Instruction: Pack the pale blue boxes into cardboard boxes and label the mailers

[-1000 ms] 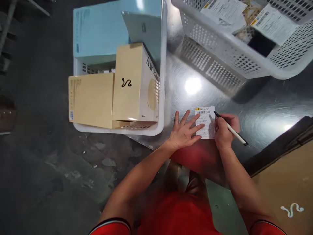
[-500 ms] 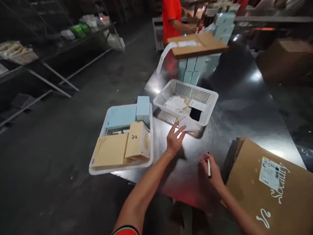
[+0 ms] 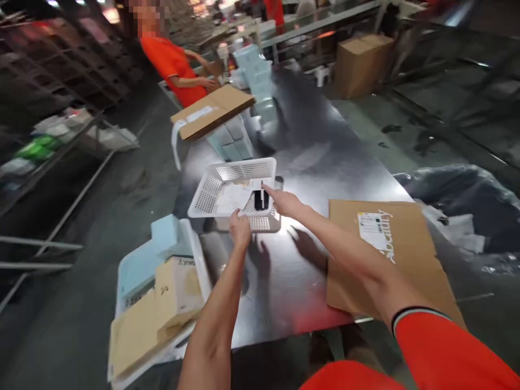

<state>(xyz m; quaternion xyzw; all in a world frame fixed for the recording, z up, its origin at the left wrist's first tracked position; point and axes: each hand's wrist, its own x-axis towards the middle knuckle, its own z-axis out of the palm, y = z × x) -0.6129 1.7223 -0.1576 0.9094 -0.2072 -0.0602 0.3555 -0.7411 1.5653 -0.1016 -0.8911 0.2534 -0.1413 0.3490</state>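
A white perforated basket (image 3: 205,192) stands on the metal table, with white paper slips (image 3: 233,196) and a black flat item (image 3: 260,201) inside. My left hand (image 3: 240,228) is at its front rim, fingers closed; whether they pinch a slip or the rim is unclear. Over the basket's right end, my right hand (image 3: 286,203) holds a slim white pen (image 3: 262,196) upright, in front of the black item. Left of my left arm sits a white tray (image 3: 198,254) of pale blue boxes (image 3: 140,266) and cream boxes (image 3: 136,327).
A flattened brown carton (image 3: 345,238) with a label lies at the right of the metal table (image 3: 320,157). Flat cardboard (image 3: 219,108) rests on stacked blue boxes (image 3: 231,141) farther back. A person in orange (image 3: 168,65) stands beyond. Clear plastic (image 3: 467,189) lies at right.
The view has swung to the right. My right hand has moved from the table's front to the basket with the pen. My left hand is now lower at the front rim.
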